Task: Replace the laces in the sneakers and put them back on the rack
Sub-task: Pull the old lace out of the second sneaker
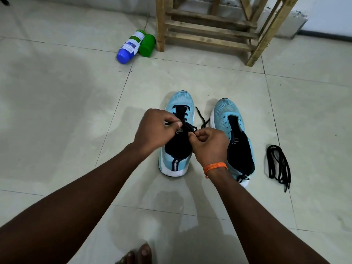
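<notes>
While the pair of light blue sneakers is sitting side by side on the tiled floor (57, 111), toes pointing toward the wooden rack (209, 29), both hands are hovering close together over the shoe on the left of the view, call it the first sneaker (179, 101). The left hand (154, 128) is pinching the black lace (201, 115) between thumb and fingers right above the tongue. The right hand (208, 145) is pinching another stretch of that same lace just beside it, fingers curled in, so the two hands are nearly touching. One end of the lace is trailing onto the floor in the gap between the shoes. The second sneaker (226, 111) is standing just to the right, tongue wide open, its heel partly hiding behind the right wrist, which is wearing an orange thread band (215, 167). A spare lace (279, 164) is lying bundled on the floor right of that shoe, not touching it. Over by the rack's leg a blue-capped bottle (131, 46) is lying right next to a green cup (147, 44). Bare toes (137, 254) are poking in at the bottom edge.
</notes>
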